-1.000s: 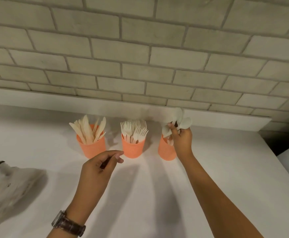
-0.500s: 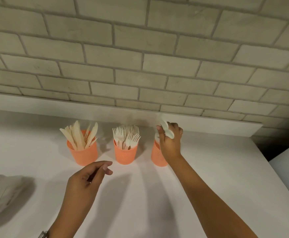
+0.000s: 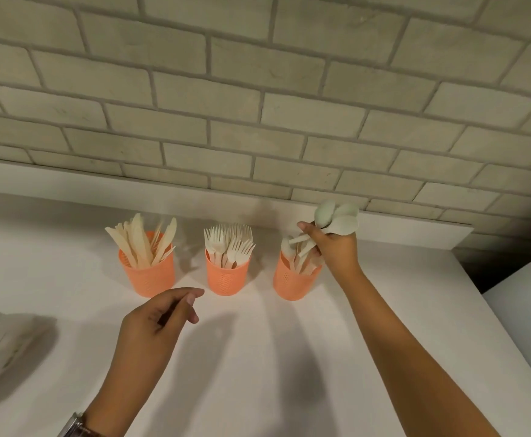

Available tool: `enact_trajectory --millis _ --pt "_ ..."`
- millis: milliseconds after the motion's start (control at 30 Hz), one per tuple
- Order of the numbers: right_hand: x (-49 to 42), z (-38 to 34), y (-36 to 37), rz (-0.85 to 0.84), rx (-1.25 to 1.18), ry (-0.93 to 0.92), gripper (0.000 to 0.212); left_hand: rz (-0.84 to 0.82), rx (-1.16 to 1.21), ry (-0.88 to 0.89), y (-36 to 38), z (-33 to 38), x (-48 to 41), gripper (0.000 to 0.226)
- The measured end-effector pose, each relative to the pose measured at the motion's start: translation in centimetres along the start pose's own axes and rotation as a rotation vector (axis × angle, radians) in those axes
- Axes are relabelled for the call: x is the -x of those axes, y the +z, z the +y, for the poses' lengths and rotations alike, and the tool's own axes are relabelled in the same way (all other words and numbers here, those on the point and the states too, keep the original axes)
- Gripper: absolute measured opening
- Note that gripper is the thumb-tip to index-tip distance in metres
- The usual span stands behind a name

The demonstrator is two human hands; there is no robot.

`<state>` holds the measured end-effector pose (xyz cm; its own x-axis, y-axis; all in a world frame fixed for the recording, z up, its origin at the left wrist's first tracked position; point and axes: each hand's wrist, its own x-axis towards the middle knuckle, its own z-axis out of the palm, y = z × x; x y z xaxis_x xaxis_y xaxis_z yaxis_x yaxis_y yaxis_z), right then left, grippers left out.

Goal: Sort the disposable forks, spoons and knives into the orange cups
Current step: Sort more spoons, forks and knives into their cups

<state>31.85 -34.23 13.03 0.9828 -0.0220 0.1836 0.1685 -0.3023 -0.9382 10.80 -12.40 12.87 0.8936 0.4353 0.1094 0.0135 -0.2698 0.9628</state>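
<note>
Got a bunch of pale plastic spoons [image 3: 324, 213] gripped in the right hand [image 3: 336, 252], handles pointing 7 o'clock into the rightmost orange mesh cup [image 3: 289, 283] just below. Left hand [image 3: 150, 326] loosely curled, empty, well off at 8 o'clock.

Warm, dimmish light is falling from beyond the right hand [image 3: 333, 250]. Soft shadows are stretching nearward beneath the left hand [image 3: 160, 320]. Brick lines [image 3: 209, 127] are bowing toward the edges.

Cups [image 3: 148, 275] are orange, spoons [image 3: 336, 219] pale, counter [image 3: 258, 357] white, wall [image 3: 258, 89] grey-bricked.

Pale brick wall [image 3: 258, 89]; white counter [image 3: 258, 357] below — shadows across it.
</note>
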Motion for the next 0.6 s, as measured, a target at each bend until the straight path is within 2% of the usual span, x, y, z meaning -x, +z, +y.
enact_trajectory --millis 233,333,433,500,600 --pt "0.6 1.2 -0.2 -0.102 0.208 0.077 0.025 -0.020 0.009 0.004 -0.1 -0.4 -0.1 0.028" --pt "0.8 1.4 0.2 -0.176 0.405 0.140 0.039 -0.024 0.014 -0.001 0.0 -0.5 -0.2 0.029" --pt "1.0 0.7 0.7 -0.254 0.497 0.168 0.034 -0.029 0.006 0.003 0.1 -0.6 -0.2 0.030" --pt "1.0 -0.3 0.6 -0.250 0.516 0.172 0.043 -0.030 -0.002 0.005 -0.1 -0.4 -0.2 0.030" --pt "1.3 -2.0 -0.1 -0.241 0.733 0.074 0.074 -0.013 -0.028 0.002 -1.1 -0.3 0.0 0.028"
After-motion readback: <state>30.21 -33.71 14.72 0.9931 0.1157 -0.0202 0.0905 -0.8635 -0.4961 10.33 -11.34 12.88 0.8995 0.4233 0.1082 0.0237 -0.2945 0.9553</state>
